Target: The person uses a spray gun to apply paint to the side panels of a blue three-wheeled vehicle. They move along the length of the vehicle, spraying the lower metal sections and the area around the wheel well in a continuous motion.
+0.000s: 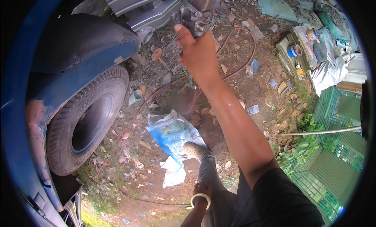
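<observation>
My right hand (199, 56), arm stretched far forward, is closed around the handle of a metal spray gun (190, 21). A rounded, blurred dark cup (206, 0) sits at the gun's far end. Below the fist, a reddish hose (194, 95) hangs down and loops over the ground. My left hand (202, 189) rests on my grey trouser leg near the knee, its fingers laid over the cloth and only dimly visible. A pale ring like a tape roll (200, 200) circles that wrist. Printed paper sheeting (172, 129) lies under my light shoe (192, 150).
On the left stands a blue vehicle with a large tyre (88, 121) and patched fender (90, 66). Silver metal panels (150, 15) lie ahead. Paint cans (294, 51) stand on a wooden stand at right, near green mesh (329, 160). A plastic cup (135, 96) lies among leaves.
</observation>
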Demonstrator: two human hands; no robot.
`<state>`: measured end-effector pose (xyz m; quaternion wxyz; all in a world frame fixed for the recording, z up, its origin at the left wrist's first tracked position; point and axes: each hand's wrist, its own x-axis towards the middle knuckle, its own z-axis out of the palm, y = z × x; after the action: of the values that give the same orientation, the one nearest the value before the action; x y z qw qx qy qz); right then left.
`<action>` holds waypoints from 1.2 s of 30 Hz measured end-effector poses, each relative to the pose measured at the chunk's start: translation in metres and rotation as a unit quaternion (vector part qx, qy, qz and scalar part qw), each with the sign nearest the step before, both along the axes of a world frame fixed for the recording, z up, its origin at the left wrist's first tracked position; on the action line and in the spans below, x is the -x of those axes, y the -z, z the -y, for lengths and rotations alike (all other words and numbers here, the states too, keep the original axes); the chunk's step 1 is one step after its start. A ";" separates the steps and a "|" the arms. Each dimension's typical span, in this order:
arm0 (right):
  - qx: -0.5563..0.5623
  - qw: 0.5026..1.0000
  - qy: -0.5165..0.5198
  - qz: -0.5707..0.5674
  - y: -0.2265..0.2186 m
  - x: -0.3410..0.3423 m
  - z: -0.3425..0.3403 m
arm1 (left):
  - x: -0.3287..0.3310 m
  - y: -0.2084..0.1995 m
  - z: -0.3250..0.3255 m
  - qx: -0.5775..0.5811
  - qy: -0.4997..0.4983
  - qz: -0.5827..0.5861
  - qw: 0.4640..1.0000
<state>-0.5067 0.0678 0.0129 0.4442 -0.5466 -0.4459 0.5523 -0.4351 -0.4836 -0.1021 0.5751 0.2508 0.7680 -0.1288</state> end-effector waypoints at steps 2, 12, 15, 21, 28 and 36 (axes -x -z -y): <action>0.057 0.998 -0.032 -0.023 -0.017 0.002 0.004 | -0.001 0.001 -0.001 0.002 0.001 -0.002 1.000; 0.033 0.999 -0.019 -0.001 -0.020 -0.052 -0.032 | -0.013 0.006 -0.019 -0.023 0.022 -0.026 0.999; 0.050 0.998 -0.022 -0.041 -0.025 -0.103 -0.001 | -0.016 0.006 -0.038 -0.008 0.038 0.001 0.999; 0.091 0.992 -0.086 0.034 -0.011 -0.210 0.114 | -0.032 0.041 -0.043 0.085 0.176 0.005 0.981; 0.109 0.989 -0.066 0.073 -0.068 -0.332 0.145 | -0.118 -0.041 -0.220 0.009 0.100 0.071 0.992; 0.116 0.991 0.033 -0.051 -0.119 -0.408 0.074 | -0.198 -0.111 -0.312 -0.078 0.006 0.171 0.982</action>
<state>-0.0991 -0.0062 0.1323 0.4180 -0.5803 -0.3372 0.6122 -0.2369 -0.1713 0.0089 0.6759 0.3179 0.6643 -0.0274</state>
